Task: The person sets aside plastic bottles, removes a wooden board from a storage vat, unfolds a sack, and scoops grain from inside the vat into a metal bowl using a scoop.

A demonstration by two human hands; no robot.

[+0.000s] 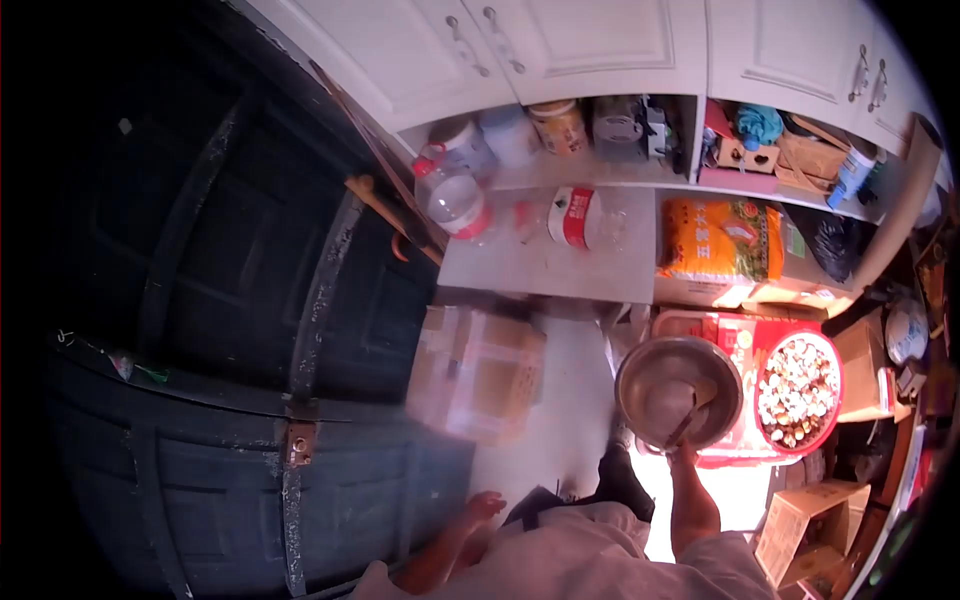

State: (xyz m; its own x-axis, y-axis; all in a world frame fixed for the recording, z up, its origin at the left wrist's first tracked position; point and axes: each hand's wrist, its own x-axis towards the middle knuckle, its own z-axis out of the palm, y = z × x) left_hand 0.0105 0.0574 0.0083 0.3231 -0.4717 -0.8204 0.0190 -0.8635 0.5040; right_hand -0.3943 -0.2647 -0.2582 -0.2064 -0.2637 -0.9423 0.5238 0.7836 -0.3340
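Head camera: steadying the bowl [655, 385] well calls for a level rim and firm wrist. Our right hand [684, 455] closes at its near edge, on rim or tool [703, 392], we cannot tell which; our left hand [486, 506], nearer us and left of it, looks loosely open. Around the bowl we count one carton [490, 380] left, one orange bag [705, 250] beyond, one basin [838, 400] right, two bottles [575, 217] beyond-left, one tool inside.
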